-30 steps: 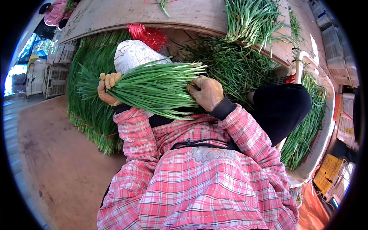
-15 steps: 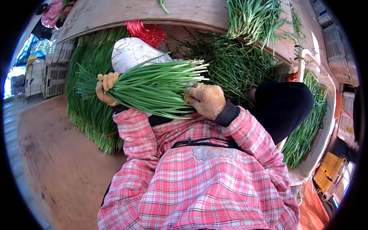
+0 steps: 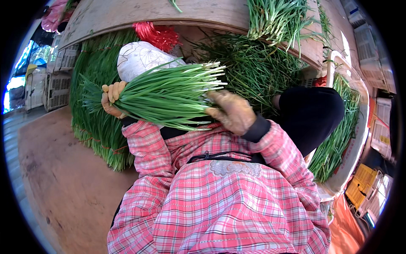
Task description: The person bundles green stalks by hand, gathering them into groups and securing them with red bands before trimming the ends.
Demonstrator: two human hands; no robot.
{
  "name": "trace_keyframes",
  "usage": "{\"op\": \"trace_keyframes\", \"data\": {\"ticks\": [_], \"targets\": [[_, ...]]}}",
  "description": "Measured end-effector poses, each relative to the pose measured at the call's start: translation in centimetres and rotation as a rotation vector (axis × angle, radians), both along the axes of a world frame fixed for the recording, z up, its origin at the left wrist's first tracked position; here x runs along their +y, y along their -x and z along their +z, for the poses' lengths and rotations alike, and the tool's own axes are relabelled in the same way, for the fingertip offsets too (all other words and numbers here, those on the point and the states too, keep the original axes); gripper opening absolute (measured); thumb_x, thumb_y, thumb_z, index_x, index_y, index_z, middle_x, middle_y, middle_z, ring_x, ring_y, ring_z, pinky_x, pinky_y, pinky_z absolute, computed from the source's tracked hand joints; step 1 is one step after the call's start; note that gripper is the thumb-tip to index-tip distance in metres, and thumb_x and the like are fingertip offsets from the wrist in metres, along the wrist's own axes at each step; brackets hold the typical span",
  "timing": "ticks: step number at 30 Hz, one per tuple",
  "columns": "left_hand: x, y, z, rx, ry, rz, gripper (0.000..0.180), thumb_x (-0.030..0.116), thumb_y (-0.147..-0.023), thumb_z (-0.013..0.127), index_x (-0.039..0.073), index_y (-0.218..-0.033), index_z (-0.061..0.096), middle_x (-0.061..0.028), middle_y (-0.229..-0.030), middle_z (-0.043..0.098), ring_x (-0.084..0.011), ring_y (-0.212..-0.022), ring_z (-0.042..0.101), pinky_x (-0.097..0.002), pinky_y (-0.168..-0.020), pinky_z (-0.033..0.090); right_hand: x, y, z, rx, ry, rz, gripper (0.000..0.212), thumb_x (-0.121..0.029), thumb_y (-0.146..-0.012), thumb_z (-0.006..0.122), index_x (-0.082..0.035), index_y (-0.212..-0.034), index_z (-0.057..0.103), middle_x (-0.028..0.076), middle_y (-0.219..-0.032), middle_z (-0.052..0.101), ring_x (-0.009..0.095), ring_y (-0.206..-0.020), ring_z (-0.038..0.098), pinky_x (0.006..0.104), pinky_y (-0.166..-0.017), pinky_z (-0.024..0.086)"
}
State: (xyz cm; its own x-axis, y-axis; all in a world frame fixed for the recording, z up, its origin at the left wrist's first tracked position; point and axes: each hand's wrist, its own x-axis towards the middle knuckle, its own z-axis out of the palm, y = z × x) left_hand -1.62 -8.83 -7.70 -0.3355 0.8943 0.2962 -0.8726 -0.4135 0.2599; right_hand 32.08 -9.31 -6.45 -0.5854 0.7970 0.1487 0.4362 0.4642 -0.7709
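Note:
A thick bunch of green chives (image 3: 165, 95) lies crosswise before me, its pale cut ends to the right and its leaf tips to the left. My left hand (image 3: 113, 98), in a tan glove, is wrapped round the leafy end. At the lower part of the pale ends is my gloved right hand (image 3: 234, 112), slightly blurred. Its fingers and thumb are spread, with nothing gripped between them. Whether it touches the stems is hard to tell. Behind the bunch, a white patterned cloth (image 3: 144, 59) covers something rounded, likely my knee.
Tied chive bunches (image 3: 99, 59) are stacked at the left. Loose chives (image 3: 253, 67) are heaped beyond my right hand. A wooden board (image 3: 190, 12) crosses the far side, bearing more chives (image 3: 277, 21). Red ties (image 3: 156, 36) hang below it. A white basket (image 3: 361, 114) of chives stands right.
My right hand has loosened from the stem ends and opened, shifting slightly right. The bunch in my left hand has moved a little to the left.

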Motion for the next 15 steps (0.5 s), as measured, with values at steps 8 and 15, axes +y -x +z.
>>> {"op": "trace_keyframes", "data": {"ticks": [8,15], "targets": [[3.6,4.4,-5.1,0.001,-0.689,-0.56,0.043,0.03,-0.094,0.032,0.012,-0.067,0.059,0.0003,-0.061,0.056,-0.012,-0.057,0.05,-0.0279,-0.06,0.046,-1.4,-5.0,-1.6,0.082,-0.214,-0.046,0.009,-0.01,-0.072,0.061,-0.008,-0.081,0.059,0.011,-0.073,0.061,0.028,-0.067,0.061,0.0394,-0.056,0.048],[4.8,6.1,-8.0,-0.153,-0.923,-0.654,0.037,0.034,-0.093,0.04,0.004,-0.083,0.06,-0.0091,-0.078,0.059,-0.0205,-0.07,0.06,-0.0317,-0.065,0.052,1.2,-3.8,-2.0,0.073,0.174,-0.041,0.047,-0.023,-0.075,0.067,-0.002,-0.115,0.054,0.018,-0.11,0.058,0.033,-0.1,0.056,0.0379,-0.085,0.045]]}}
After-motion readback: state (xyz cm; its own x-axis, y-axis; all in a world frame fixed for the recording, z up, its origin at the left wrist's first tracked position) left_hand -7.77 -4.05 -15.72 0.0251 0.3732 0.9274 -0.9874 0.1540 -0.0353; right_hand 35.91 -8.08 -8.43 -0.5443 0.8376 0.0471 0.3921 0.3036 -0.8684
